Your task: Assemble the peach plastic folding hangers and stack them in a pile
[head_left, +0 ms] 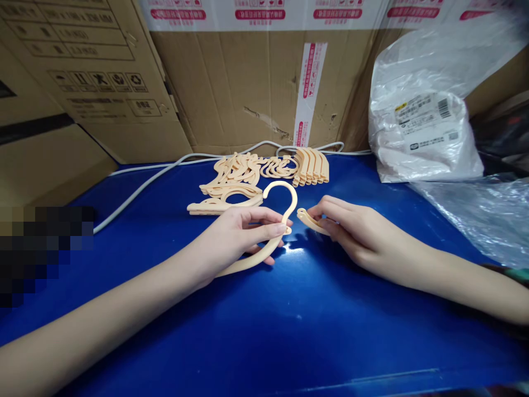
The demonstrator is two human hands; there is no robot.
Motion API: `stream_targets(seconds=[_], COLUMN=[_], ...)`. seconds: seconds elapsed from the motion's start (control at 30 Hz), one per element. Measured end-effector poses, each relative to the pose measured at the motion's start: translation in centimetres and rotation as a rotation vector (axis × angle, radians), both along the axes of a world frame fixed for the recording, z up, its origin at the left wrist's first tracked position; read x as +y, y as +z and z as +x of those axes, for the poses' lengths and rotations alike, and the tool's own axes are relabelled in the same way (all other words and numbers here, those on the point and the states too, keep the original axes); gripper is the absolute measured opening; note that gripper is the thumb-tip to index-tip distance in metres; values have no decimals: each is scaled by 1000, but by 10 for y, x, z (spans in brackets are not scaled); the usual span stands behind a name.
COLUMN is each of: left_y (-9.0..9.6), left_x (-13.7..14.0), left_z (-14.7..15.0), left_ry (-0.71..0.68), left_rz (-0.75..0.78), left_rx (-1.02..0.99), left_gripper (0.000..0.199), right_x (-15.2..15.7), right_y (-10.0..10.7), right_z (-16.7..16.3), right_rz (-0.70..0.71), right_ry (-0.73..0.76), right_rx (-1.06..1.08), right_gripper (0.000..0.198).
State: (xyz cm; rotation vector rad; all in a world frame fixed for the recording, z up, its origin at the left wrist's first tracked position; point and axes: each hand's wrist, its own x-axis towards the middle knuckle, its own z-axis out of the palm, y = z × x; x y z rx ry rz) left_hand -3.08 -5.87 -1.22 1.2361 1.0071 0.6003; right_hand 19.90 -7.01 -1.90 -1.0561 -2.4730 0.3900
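Observation:
My left hand (243, 234) is closed on a cream plastic hanger piece (250, 262). A hook (292, 196) rises from its end, curving to the left, with my thumb at the joint. To the right, my right hand (351, 226) pinches a second curved hanger arm (308, 220); its slotted end points at the joint, a small gap away. Part of that arm is hidden in my fingers. Behind my left hand lie folded hangers (206, 208), a heap of loose cream parts (237, 168), several hooks (275, 166) and a row of hanger arms (312, 166).
Cardboard boxes (248, 82) stand along the back of the blue table (289, 331). A white cable (144, 196) runs across the rear left. At the right are a white plastic bag (425, 132) and clear plastic wrap (467, 215).

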Motion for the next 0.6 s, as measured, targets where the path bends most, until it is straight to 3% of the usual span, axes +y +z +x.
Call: stream_targets(seconds=[0.13, 0.43, 0.6], left_y=[0, 0, 1], left_x=[0, 1, 1], left_z=[-1, 0, -1], left_ry=[-21, -17, -15], left_rz=[34, 36, -7], left_rx=[2, 5, -38], left_gripper=[14, 16, 14], right_x=[-5, -9, -7], right_y=[6, 7, 5], right_z=[-3, -2, -2], right_rz=[-99, 39, 75], right_ry=[-11, 50, 78], right_rx=[-33, -123, -124], right_gripper=[23, 37, 31])
